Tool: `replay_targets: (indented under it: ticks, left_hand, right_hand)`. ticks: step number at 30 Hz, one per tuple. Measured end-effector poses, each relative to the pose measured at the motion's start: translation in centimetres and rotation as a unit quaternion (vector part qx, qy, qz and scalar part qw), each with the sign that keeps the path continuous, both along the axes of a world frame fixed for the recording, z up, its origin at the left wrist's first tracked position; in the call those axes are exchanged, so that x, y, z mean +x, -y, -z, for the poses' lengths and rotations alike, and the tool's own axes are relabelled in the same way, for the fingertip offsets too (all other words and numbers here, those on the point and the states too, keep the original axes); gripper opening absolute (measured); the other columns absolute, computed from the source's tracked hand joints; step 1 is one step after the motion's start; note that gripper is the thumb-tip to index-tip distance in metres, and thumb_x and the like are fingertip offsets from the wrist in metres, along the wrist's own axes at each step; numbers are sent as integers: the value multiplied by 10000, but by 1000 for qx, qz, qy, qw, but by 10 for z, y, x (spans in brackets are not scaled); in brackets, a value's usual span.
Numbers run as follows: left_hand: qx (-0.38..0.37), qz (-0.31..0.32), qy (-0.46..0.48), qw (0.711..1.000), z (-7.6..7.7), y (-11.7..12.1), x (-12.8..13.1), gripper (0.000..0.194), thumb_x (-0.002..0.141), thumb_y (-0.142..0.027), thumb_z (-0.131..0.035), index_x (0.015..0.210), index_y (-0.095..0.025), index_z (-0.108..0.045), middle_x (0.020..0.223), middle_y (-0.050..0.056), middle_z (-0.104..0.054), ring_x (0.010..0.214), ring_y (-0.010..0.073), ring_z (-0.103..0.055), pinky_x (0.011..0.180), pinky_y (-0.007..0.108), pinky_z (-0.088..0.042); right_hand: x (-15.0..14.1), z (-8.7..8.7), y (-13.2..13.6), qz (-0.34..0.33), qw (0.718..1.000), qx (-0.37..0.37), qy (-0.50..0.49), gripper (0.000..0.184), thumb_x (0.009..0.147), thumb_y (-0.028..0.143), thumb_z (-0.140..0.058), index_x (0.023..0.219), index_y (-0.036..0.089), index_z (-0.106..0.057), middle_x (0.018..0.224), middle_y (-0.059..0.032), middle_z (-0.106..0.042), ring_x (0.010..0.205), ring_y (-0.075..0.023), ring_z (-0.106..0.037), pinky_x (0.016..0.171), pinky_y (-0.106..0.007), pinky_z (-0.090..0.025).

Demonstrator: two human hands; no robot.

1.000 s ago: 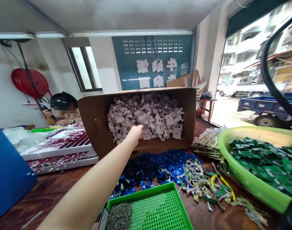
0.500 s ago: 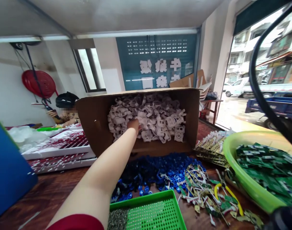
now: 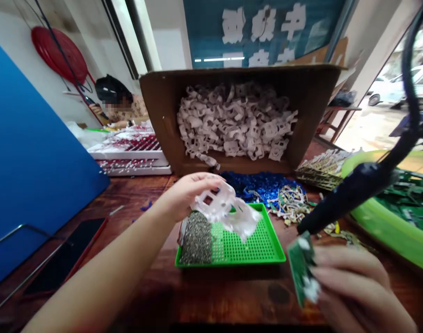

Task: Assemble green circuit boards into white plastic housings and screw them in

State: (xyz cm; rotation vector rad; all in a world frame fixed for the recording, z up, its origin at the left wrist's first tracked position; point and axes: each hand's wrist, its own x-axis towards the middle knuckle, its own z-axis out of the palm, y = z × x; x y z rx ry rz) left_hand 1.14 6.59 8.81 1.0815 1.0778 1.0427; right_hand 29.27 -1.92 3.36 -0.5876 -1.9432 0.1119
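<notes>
Over the green perforated tray, my left hand is closed on a white plastic bracket with square openings. Small metal screws fill the tray's left part. At the lower right, my right hand pinches a small green circuit board with white parts on it. A black hanging tool with a thick cable comes down just behind that board. Behind my hands, a cardboard box lies open toward me, holding many more white brackets.
Blue round parts lie before the box, beside a heap of small wired pieces. A yellow-green basin of circuit boards stands right. A phone-like black slab and blue panel are left. Another person sits behind.
My left hand has come out of the box toward me with a white bracket. My right hand has come into view holding a circuit board. The view has tilted downward.
</notes>
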Motion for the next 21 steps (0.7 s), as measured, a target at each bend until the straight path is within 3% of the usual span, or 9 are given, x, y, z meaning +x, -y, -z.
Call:
replay_targets:
  ticks: [3,6,9,12,16,21]
  left_hand:
    - [-127,80,94,984,30,26,11,223,656,-239,-729,818,-89,-695,725,69,-702,564,126,-612,537,223,-437]
    - [-182,80,146,969,54,35,15,171,689,-266,-685,763,-112,-673,668,46,-679,550,132,-598,591,261,-465]
    - [-231,87,181,952,64,36,12,156,712,-267,-655,751,-116,-660,655,45,-678,563,150,-612,619,289,-482]
    - [-262,103,255,925,64,36,6,210,756,-314,-604,735,-110,-652,650,52,-678,596,162,-625,663,303,-487]
    - [-163,104,332,923,63,42,7,411,773,-483,-569,863,-99,-685,748,80,-695,690,173,-628,697,281,-477]
    - [-9,109,288,951,71,53,24,462,642,-244,-777,1083,-179,-654,1011,60,-679,887,162,-602,777,229,-447]
  right_hand:
    - [-32,-9,-22,-44,999,22,2,300,746,35,-641,1003,183,-593,986,-43,-547,940,-114,-557,855,-225,-490]
    - [-57,-10,-41,-90,992,-74,41,223,775,106,-651,963,215,-604,950,-28,-555,896,-108,-565,816,-242,-503]
    - [-68,-3,-48,-132,972,-175,89,102,793,181,-652,883,217,-621,907,-15,-564,892,-100,-565,812,-236,-495]
    - [-73,10,-48,-139,960,-236,65,93,785,201,-667,866,226,-627,888,-7,-574,901,-104,-557,824,-245,-479]
    - [-82,29,-47,-59,963,-257,-61,111,781,184,-667,873,233,-628,896,-16,-557,900,-113,-543,810,-253,-468]
    - [-94,43,-43,-22,947,-275,-162,98,808,184,-630,890,230,-604,899,-21,-520,861,-108,-537,763,-248,-477]
